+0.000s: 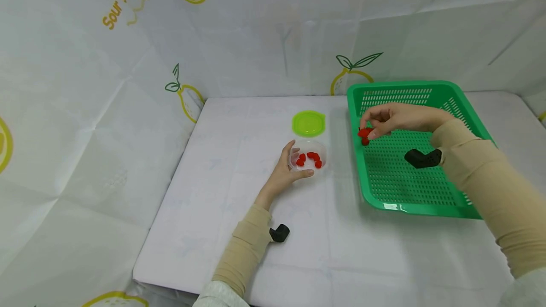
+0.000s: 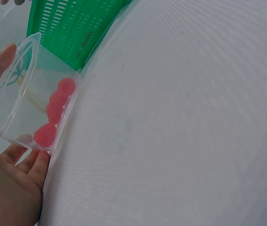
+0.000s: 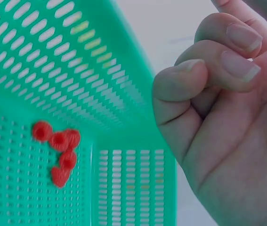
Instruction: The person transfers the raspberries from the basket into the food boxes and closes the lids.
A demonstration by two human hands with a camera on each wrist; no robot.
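Observation:
My left hand (image 1: 281, 174) grips a small clear plastic tub (image 1: 323, 149) on the table, thumb at the near side, fingers around the left. Inside lie several red raspberries (image 1: 310, 155), also seen through the wall of the tub (image 2: 53, 61) in the left wrist view. Over the left side of a green basket (image 1: 426, 211) is my right hand (image 1: 396, 116), its fingers curled and thumb and fingertips right at some raspberries (image 1: 365, 141). The right wrist view has several raspberries (image 3: 59, 140) on the basket floor beside a wall; I cannot tell whether the fingertips pinch one.
A bright green lid (image 1: 309, 123) lies flat just behind the tub. The basket, with slotted walls, covers much of the table's right side. A white table cover (image 1: 204, 193) spreads under everything, and a lemon-print sheet (image 1: 256, 51) hangs behind and at left.

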